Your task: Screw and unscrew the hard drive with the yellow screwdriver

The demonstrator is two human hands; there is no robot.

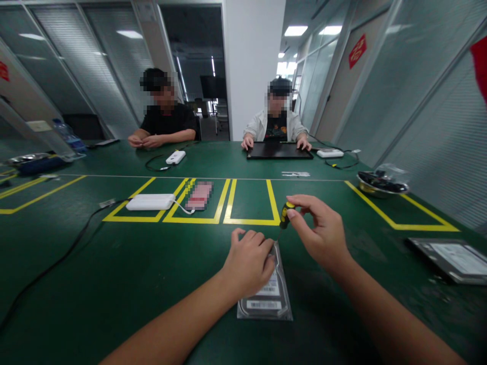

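A silver hard drive with a white label lies flat on the green table in front of me. My left hand is laid over its upper left part, fingers curled around it and covering much of the label. My right hand pinches the yellow and black handle of a small screwdriver between thumb and fingers. The screwdriver stands nearly upright, its thin shaft pointing down at the drive's far right corner. Whether the tip sits in a screw is too small to tell.
Another hard drive lies at the right, small bits beside it. A bowl of dark parts stands behind. A white power bank and a blurred phone lie left. Across the table sit two people; one holds a black panel.
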